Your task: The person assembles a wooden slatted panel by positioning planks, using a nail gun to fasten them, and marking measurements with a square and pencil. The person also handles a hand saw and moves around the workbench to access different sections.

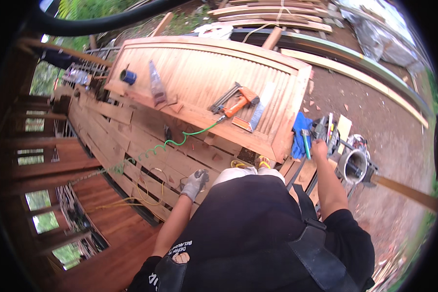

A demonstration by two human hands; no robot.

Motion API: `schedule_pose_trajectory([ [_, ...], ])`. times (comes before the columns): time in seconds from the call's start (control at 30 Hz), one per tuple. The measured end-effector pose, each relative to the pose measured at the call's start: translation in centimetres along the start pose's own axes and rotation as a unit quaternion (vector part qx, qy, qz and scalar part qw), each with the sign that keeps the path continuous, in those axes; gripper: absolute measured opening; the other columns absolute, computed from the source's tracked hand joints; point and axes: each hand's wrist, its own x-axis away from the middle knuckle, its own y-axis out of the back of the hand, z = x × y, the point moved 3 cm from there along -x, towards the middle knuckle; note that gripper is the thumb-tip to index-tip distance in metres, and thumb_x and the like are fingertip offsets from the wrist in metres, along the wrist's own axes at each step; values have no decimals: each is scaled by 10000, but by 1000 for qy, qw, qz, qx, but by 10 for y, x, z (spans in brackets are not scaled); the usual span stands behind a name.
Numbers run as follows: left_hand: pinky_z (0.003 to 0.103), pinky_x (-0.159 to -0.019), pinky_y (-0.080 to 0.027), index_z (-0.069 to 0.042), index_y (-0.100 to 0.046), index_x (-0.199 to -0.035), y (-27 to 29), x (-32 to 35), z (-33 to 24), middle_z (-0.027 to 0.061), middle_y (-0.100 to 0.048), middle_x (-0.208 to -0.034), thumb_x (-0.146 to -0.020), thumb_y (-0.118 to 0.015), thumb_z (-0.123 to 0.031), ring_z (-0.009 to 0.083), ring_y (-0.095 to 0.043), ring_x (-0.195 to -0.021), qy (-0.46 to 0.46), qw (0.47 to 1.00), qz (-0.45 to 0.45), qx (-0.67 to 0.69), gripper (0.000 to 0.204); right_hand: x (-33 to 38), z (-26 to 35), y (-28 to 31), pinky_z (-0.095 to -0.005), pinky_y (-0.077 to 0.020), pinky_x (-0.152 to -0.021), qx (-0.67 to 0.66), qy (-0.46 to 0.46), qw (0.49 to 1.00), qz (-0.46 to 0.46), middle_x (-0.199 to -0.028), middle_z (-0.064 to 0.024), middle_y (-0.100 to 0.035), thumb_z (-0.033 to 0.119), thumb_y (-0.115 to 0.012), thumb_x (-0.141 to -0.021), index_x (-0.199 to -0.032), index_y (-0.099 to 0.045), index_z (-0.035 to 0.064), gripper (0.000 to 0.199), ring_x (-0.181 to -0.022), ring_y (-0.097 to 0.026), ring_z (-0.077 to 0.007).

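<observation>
Gloved left hand point(195, 182) w/ closed grip hung free; right hand point(319, 146) gripped grey power tool point(326, 130) at 3 o'clock. Judged: steady it first.

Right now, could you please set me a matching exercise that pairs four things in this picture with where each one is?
Things:
1. orange nail gun
2. hand saw
3. blue cloth
4. dark blue can

Places:
A. near the left end of the wooden door panel
B. off the panel's right end, beside the right hand
C. lying on the panel left of centre, blade pointing up the picture
D. on the panel's right half, joined to a green coiled hose

Pairs: 1-D, 2-C, 3-B, 4-A
</observation>
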Motion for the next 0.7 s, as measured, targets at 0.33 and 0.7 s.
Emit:
schedule_pose_trajectory([
  [0.33,303,-621,-495,-78,-669,-1005,61,108,125,37,-655,-824,-953,-638,-214,174,-630,-696,121,970,-183,103,149,99,235,-189,-410,-551,-844,104,321,909,244,-1023,-194,-720,234,-637,-845,-1128,-676,8,364,-927,-694,-330],
  [0.7,316,-553,-480,-54,-662,-987,120,196,244,60,-635,-766,-961,-661,-236,195,-594,-629,237,876,-309,285,185,96,363,-257,-454,-408,-1042,410,572,706,85,-1300,-172,-505,174,-628,-845,-1423,-435,-1,634,-1251,-476,-329],
])
